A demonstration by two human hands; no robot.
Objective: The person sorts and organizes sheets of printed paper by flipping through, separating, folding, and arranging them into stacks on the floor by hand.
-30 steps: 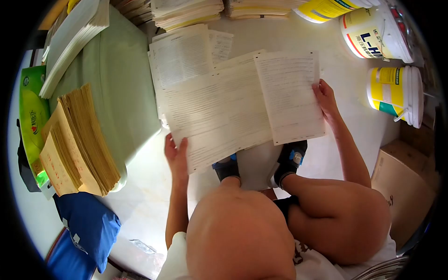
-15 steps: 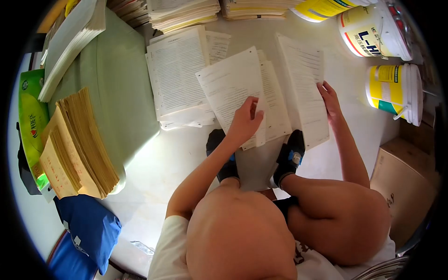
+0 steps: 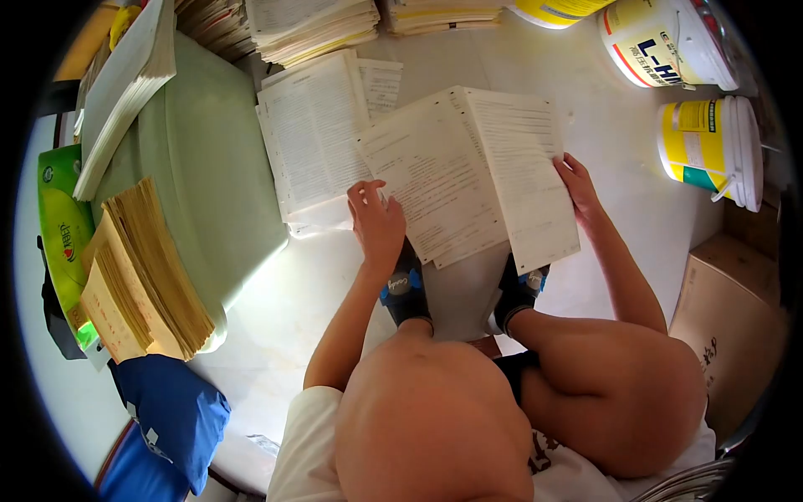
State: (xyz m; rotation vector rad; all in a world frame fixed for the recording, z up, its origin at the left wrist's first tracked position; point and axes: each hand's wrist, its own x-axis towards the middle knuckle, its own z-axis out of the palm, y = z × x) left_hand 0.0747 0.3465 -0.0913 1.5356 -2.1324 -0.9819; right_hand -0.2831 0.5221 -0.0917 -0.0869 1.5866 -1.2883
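My right hand [image 3: 579,192] pinches the right edge of a printed sheet [image 3: 523,167] by thumb and fingers. That sheet's left side overlaps other printed papers [image 3: 431,171] lying over my feet. My left hand [image 3: 381,224] is beside the left edge of those papers, its fingers loosely bent and apart, with nothing visible in them. Just beyond its fingertips lies a stack of printed pages [image 3: 314,134] on the floor. Dark shoes [image 3: 407,284] show partly below the papers.
Paper piles [image 3: 314,29] line the back. White-and-yellow buckets [image 3: 703,146] and a cardboard box [image 3: 728,309] stand at the right. To the left, a pale green padded surface [image 3: 209,142] bears brown envelopes [image 3: 155,268]; blue fabric [image 3: 167,410] lies below it.
My left hand has moved left, off the middle papers to their left edge. The right-hand sheet has shifted left and now overlaps the middle papers, closing the gap.
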